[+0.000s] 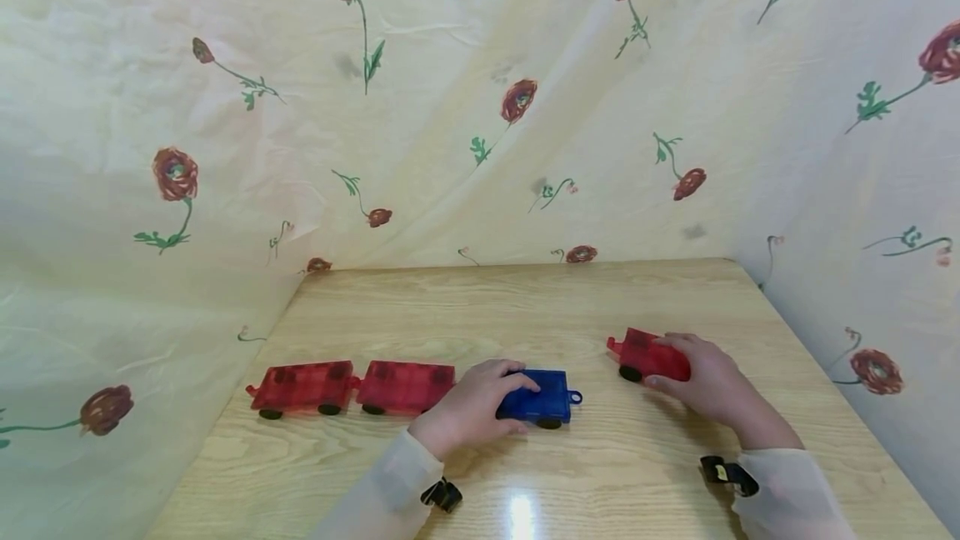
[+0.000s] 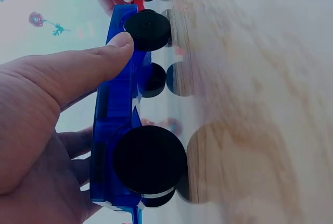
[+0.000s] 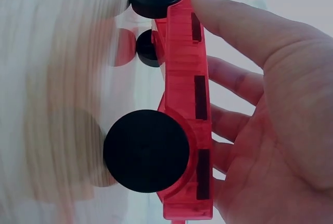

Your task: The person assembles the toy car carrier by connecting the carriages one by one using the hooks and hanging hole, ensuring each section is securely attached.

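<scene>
My left hand point(image 1: 480, 407) grips a blue toy train car point(image 1: 551, 394) by its sides, thumb on the near side and fingers over the far one. In the left wrist view the thumb lies along the blue side above the black wheels point(image 2: 150, 159). Over to the right, my right hand point(image 1: 708, 377) holds a red toy car point(image 1: 651, 354), its hook pointing left toward the blue car's ring. A gap lies between these two cars. The right wrist view shows the thumb against the red side point(image 3: 184, 104) near one end, fingers behind it.
Two more red cars, one at far left point(image 1: 303, 386) and one beside it point(image 1: 407, 386), stand in line left of the blue car. All are on a light wooden table point(image 1: 517, 298). Flowered cloth point(image 1: 450, 107) hangs behind and at both sides.
</scene>
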The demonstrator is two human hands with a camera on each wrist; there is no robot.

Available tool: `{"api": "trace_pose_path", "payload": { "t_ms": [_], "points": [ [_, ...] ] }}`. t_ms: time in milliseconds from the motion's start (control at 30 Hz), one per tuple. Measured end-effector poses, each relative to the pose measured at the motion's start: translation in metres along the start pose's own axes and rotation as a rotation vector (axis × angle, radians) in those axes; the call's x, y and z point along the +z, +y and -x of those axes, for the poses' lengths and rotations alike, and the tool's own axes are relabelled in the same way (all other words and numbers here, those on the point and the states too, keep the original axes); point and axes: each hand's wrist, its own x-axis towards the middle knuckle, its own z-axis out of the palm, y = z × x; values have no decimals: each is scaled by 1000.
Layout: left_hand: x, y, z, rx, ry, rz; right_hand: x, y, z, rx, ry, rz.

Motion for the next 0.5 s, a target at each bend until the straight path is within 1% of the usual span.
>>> {"api": "trace_pose_path", "payload": {
  "t_ms": [300,400,500],
  "points": [
    [3,-5,7,-20,36,-24,4,-7,-1,-1,-1,-19],
    [4,-6,10,-19,44,-13,6,-9,-1,-11,-1,-25],
    [4,-6,12,-18,50,16,9,-12,-1,-12,2,-29]
  ]
}}
